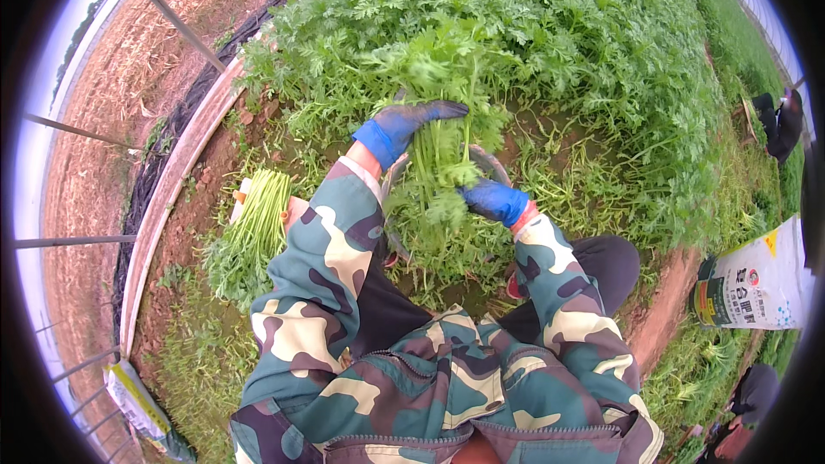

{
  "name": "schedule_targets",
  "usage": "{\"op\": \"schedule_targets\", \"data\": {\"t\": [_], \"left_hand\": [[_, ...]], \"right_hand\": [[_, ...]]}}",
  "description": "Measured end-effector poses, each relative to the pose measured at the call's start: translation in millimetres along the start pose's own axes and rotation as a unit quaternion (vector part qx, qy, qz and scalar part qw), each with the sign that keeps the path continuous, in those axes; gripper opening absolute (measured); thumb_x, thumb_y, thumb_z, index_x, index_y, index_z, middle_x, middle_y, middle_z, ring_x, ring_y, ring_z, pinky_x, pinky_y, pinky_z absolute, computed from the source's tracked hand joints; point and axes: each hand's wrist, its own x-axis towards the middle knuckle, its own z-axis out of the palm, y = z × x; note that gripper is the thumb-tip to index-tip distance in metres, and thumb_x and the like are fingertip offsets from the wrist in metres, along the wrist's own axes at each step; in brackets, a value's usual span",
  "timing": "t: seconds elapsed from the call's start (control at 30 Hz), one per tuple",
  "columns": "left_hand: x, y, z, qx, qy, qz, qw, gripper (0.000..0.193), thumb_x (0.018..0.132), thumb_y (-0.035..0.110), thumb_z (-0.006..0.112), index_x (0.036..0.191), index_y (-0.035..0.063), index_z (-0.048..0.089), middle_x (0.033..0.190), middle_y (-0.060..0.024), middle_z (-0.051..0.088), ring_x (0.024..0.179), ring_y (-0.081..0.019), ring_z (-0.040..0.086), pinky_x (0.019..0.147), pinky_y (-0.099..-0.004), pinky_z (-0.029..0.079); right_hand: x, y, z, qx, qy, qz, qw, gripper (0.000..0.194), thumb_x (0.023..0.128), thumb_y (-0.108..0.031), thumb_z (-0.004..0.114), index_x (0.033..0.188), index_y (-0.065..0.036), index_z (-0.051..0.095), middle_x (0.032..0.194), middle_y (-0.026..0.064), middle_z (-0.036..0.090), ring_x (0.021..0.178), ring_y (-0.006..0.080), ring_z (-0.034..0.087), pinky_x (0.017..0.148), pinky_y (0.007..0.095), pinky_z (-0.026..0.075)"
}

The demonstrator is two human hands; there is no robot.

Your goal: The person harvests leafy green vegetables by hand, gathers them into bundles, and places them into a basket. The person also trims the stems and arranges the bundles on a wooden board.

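Observation:
My left hand [403,125], in a blue glove with dark-stained fingers, is wrapped around a bunch of leafy greens [428,148], which look like garland chrysanthemum. The bunch is upright, and its upper leaves are blurred. My right hand [493,200], in a matching glove, is curled at the lower right of the bunch, on some drooping leaves [463,174]; its fingertips are partly hidden. Below both hands stands a round bucket [493,164], heaped with loose greens. To the left of my left forearm, a bundle of trimmed greens [258,225] lies across a small pale holder [296,209] with orange ends.
A dense bed of the same plants [515,26] grows in front. Cut stems [567,174] litter the soil. A pale board edge [187,167] and metal poles [171,6] run along the left. Printed sacks [751,283] stand right and lower left [138,406]. Other people [780,122] crouch at right.

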Motion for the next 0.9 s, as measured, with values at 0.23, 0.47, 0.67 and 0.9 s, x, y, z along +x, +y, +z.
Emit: {"op": "schedule_targets", "data": {"t": [0.23,0.47,0.67,0.9], "left_hand": [[23.6,-26.9,-10.5,0.041,0.083,0.075,0.993,0.03,0.084,0.007,0.063,0.114,0.0015,0.061,0.119,-0.0097,0.061,0.109,-0.0197,0.058,0.098,-0.0325,0.043],[12.7,-29.2,-1.8,-0.088,0.138,0.064,0.984,0.028,0.086,0.002,0.056,0.114,-0.0018,0.06,0.114,-0.0168,0.062,0.109,-0.0244,0.059,0.095,-0.0344,0.047],[26.3,-58.6,-47.5,0.207,-0.105,0.233,0.944,0.03,0.084,0.008,0.062,0.112,-0.0008,0.061,0.111,-0.014,0.064,0.105,-0.024,0.06,0.092,-0.0348,0.048],[15.6,-24.2,-28.3,0.194,0.018,0.173,0.965,0.025,0.086,0.01,0.06,0.108,0.0019,0.065,0.115,-0.0093,0.063,0.109,-0.0214,0.057,0.095,-0.035,0.045]], "right_hand": [[-21.0,-71.7,-15.7,0.19,0.319,-0.054,0.927,0.052,0.086,-0.018,0.067,0.127,0.004,0.045,0.116,0.012,0.06,0.104,0.0167,0.057,0.088,0.0268,0.047],[-4.4,-55.5,-23.0,0.127,0.321,-0.046,0.937,0.036,0.091,-0.017,0.06,0.118,0.006,0.053,0.106,0.0106,0.063,0.094,0.0133,0.057,0.086,0.0269,0.046],[-2.2,-47.3,-25.9,0.076,0.25,0.033,0.965,0.03,0.093,-0.02,0.052,0.112,0.003,0.058,0.094,0.0066,0.066,0.088,0.0108,0.058,0.079,0.0282,0.047],[-13.9,-49.9,-21.6,-0.034,0.219,-0.039,0.974,0.036,0.089,-0.025,0.051,0.115,-0.001,0.058,0.099,0.0213,0.064,0.091,0.0268,0.063,0.082,0.0337,0.047]]}}
